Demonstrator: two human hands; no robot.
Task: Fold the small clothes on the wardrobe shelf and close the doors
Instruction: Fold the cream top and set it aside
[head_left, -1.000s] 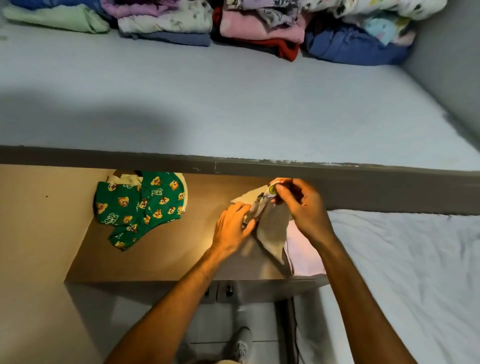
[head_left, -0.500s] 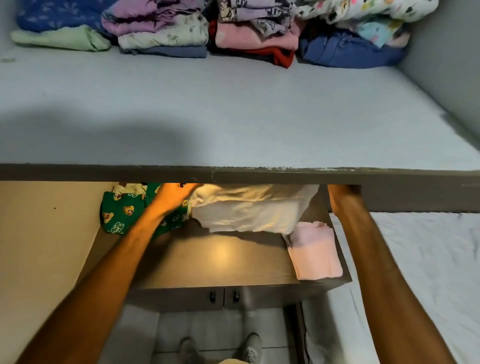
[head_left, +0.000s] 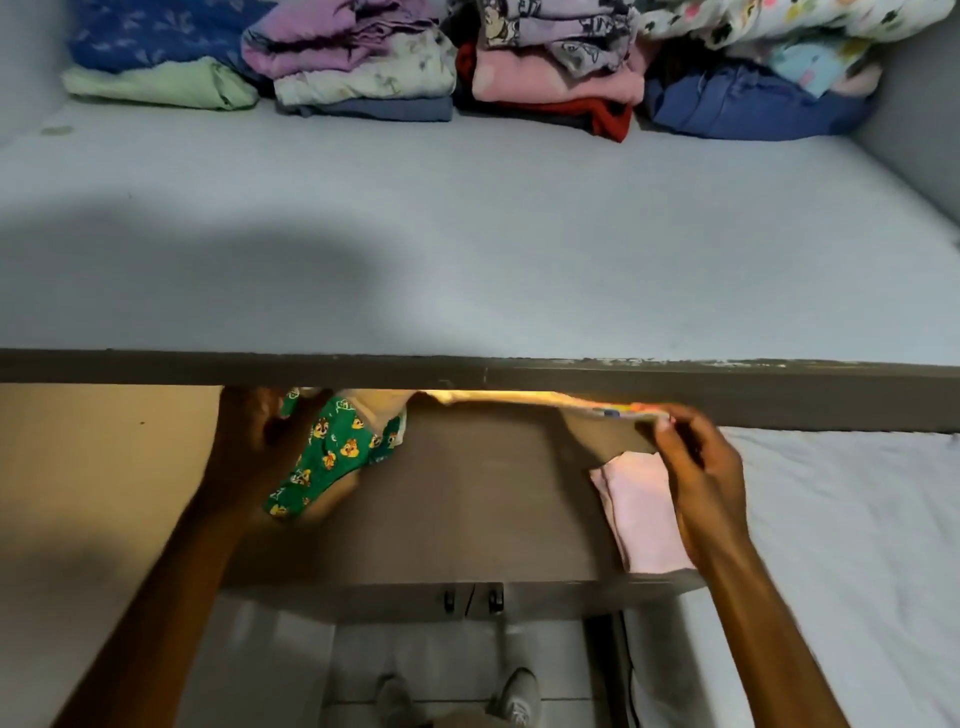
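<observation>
Under the upper shelf's front edge (head_left: 467, 370), right hand (head_left: 696, 462) pinches the cream cloth (head_left: 519, 399) at its right end; most of it is hidden. Left hand (head_left: 254, 436), dark and blurred, is by the green printed garment (head_left: 332, 457) at lower shelf (head_left: 483, 499) back-left, grip unclear. Folded pink piece (head_left: 641, 514) lies flat at right edge.

Upper shelf (head_left: 467, 249): pale grey, its dark front edge running straight across the view.
Back of upper shelf: folded clothes in a row, among them a light green piece (head_left: 161, 85), a lilac stack (head_left: 353, 57), a pink and red pile (head_left: 556, 88) and a dark blue garment (head_left: 748, 109).
Lower shelf (head_left: 467, 509): brown board.
Cream garment (head_left: 519, 399): stretched out flat just under the upper shelf's edge.
Right hand (head_left: 696, 467): pinches the cream garment's right end.
Left hand (head_left: 260, 436): at the garment's left end, blurred and in shadow; grip unclear.
Green printed garment (head_left: 332, 457): hangs beside the left hand.
Pink folded cloth (head_left: 644, 514): lies on the lower shelf's right side, just beside the right wrist.
Floor below: two grey shoes (head_left: 514, 696).
</observation>
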